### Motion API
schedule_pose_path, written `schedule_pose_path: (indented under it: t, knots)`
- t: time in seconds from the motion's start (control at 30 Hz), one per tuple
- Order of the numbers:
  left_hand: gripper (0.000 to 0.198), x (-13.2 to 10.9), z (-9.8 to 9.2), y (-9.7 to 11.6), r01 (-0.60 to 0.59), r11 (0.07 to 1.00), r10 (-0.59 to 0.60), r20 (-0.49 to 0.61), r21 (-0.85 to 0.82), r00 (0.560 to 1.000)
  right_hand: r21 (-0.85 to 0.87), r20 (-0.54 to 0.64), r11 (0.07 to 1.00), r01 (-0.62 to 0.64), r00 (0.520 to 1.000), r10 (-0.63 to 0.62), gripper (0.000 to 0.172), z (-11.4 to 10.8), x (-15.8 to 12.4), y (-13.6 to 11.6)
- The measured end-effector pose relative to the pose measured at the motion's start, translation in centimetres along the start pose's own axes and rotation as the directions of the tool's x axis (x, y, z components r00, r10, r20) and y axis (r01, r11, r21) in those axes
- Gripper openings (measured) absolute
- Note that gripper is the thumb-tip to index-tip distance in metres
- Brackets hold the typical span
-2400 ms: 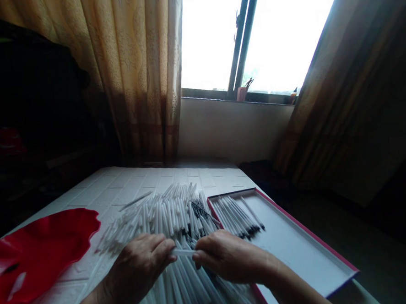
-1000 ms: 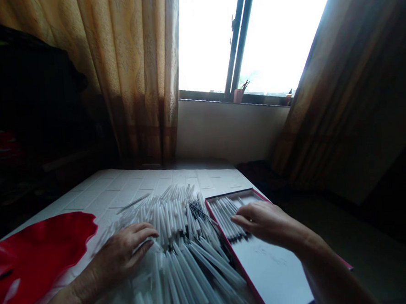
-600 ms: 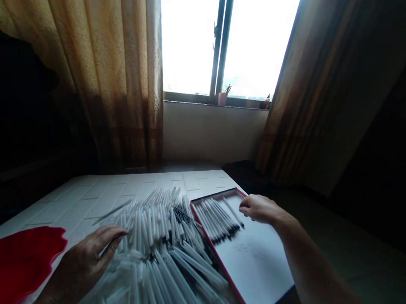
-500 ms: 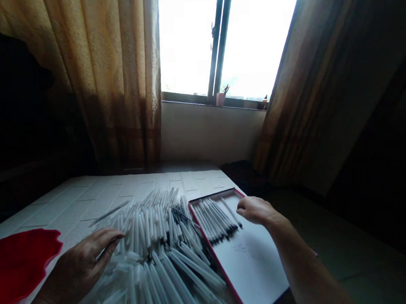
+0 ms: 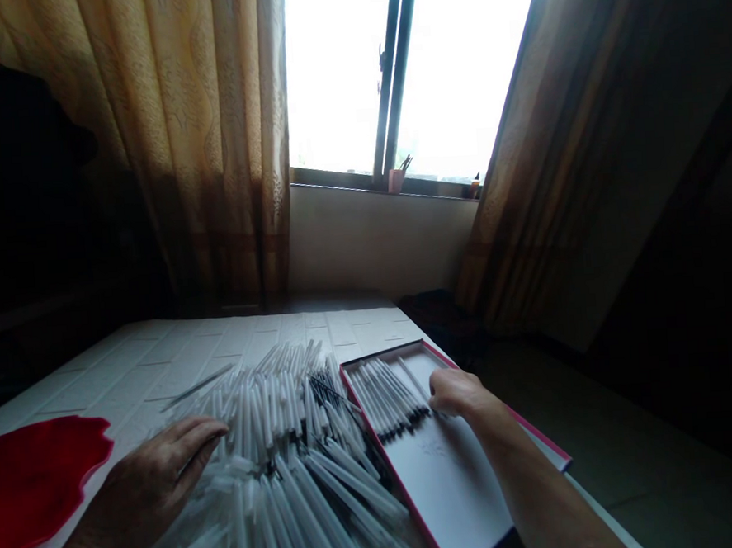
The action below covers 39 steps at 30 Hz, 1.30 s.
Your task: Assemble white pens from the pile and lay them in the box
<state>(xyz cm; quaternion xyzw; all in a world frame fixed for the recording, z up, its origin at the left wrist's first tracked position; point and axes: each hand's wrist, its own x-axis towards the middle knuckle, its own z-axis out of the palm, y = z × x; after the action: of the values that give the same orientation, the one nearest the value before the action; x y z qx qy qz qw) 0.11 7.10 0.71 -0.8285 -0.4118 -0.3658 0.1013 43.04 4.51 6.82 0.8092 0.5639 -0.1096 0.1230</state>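
My left hand [image 5: 160, 464] rests at the left side of a big heap of translucent plastic tubes [image 5: 293, 502], its fingers stretched out loosely with the thumb close below them. Nothing shows in it. Over a shallow red-rimmed box [image 5: 410, 490] with a white bottom is my right hand [image 5: 457, 391], fingers curled closed. It covers the lower end of a slim whitish stick [image 5: 411, 373]; whether the fingers pinch it is hidden. Left of that stick, a row of similar pen-like sticks [image 5: 383, 397] with dark ends lies side by side in the box.
A red cloth-like piece [image 5: 37, 484] with a wavy edge lies at the left of the white brick-patterned table [image 5: 203, 346]. Thin dark rods [image 5: 326, 384] lie among the tubes. Beyond stand a window, curtains [image 5: 209, 135] and a pink cup [image 5: 396, 179] on the sill.
My right hand has moved down and slightly left, toward the dark end of the rightmost stick. More of the box's right rim shows. My left hand has barely shifted.
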Motion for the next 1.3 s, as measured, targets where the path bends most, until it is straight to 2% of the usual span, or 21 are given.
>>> schedule_pose_path:
  t: [0.1,0.27,0.37,0.47,0.57,0.63,0.7,0.8,0.9,1.0,1.1,1.17,1.3]
  knots:
    - [0.053,0.0,-0.1,-0.2,-0.087,0.996,0.087,0.023,-0.002,0.996,0.013,-0.005,1.000,-0.011,1.000,0.011,0.033,0.2,0.1,-0.1]
    - [0.050,-0.2,0.1,-0.6,-0.152,0.988,0.152,0.021,0.020,0.988,0.073,-0.057,0.997,-0.023,0.998,0.028,0.032,-0.7,-0.5,0.3]
    - [0.048,-0.4,0.2,-0.8,-0.162,0.986,0.162,0.013,0.038,0.987,0.113,-0.150,0.993,-0.037,0.987,0.054,0.030,-2.0,-1.4,0.7]
    - [0.042,-0.5,0.3,-0.9,-0.179,0.983,0.178,0.028,0.039,0.984,0.155,-0.308,0.988,-0.016,0.949,0.064,0.023,-3.3,-2.7,0.6]
    - [0.039,-0.5,0.2,-0.6,-0.201,0.979,0.199,0.035,0.036,0.979,0.219,-0.468,0.970,0.100,0.884,0.015,0.023,-4.2,-4.3,-0.3]
    - [0.041,-0.3,0.1,0.0,-0.196,0.980,0.196,0.015,0.045,0.981,0.268,-0.541,0.933,0.239,0.839,-0.059,0.022,-4.5,-5.5,-1.2]
    - [0.041,-0.2,0.0,0.9,-0.180,0.982,0.183,-0.035,0.063,0.983,0.320,-0.576,0.857,0.403,0.801,-0.162,0.019,-4.3,-6.5,-2.3]
    - [0.042,-0.2,-0.1,2.8,-0.187,0.979,0.195,-0.112,0.075,0.974,0.413,-0.563,0.684,0.602,0.759,-0.327,0.011,-3.2,-7.5,-4.6]
    - [0.048,-0.6,0.2,4.4,-0.219,0.974,0.223,-0.100,0.055,0.970,0.531,-0.518,0.499,0.685,0.728,-0.449,0.009,-1.3,-7.7,-7.3]
    - [0.045,-1.0,1.0,5.4,-0.220,0.976,0.219,-0.073,-0.001,0.973,0.660,-0.456,0.350,0.665,0.724,-0.517,0.012,0.4,-7.3,-9.5]
    - [0.035,-1.0,1.3,5.8,-0.222,0.973,0.217,-0.078,-0.065,0.973,0.766,-0.379,0.255,0.590,0.736,-0.561,0.014,1.5,-6.3,-10.3]
    - [0.033,-0.8,1.1,6.1,-0.228,0.970,0.222,-0.077,-0.084,0.972,0.814,-0.328,0.220,0.538,0.738,-0.590,0.020,1.9,-5.5,-10.3]
    - [0.034,-0.3,0.4,6.6,-0.227,0.970,0.222,-0.055,-0.093,0.973,0.863,-0.252,0.195,0.466,0.732,-0.633,0.042,2.2,-4.4,-9.8]
